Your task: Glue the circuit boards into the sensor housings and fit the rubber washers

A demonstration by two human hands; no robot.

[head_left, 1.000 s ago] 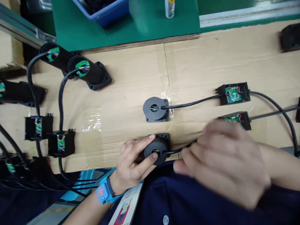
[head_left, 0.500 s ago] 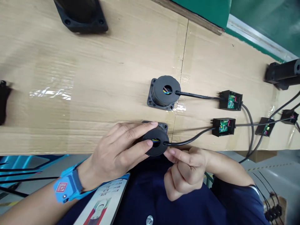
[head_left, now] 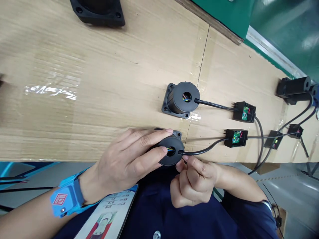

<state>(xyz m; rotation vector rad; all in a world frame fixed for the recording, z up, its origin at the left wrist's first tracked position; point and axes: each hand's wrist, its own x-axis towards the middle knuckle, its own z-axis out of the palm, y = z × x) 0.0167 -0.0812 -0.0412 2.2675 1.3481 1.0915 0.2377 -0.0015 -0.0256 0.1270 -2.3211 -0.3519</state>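
My left hand [head_left: 127,162] wraps around a round black housing [head_left: 171,156] at the near edge of the cardboard-covered bench, with coloured wires showing in its centre hole. My right hand [head_left: 191,182] is curled just below the housing, its fingertips pinching the black cable [head_left: 204,151] where it leaves the housing. That cable runs right to a small open black box with a green circuit board [head_left: 235,138]. A second identical housing [head_left: 183,98] sits farther back on its square flange, cabled to another board box [head_left: 244,112].
A black flanged part [head_left: 98,11] lies at the top left. More board boxes [head_left: 274,142] and black tubes [head_left: 292,87] lie at the right with cables trailing off the bench edge. A blue wrist strap [head_left: 67,199] is on my left wrist. A green surface [head_left: 224,16] lies behind.
My right hand came in from a blurred sweep at the right and closed its fingertips on the cable at the housing. The view shifted right and closer; my left hand kept its hold.
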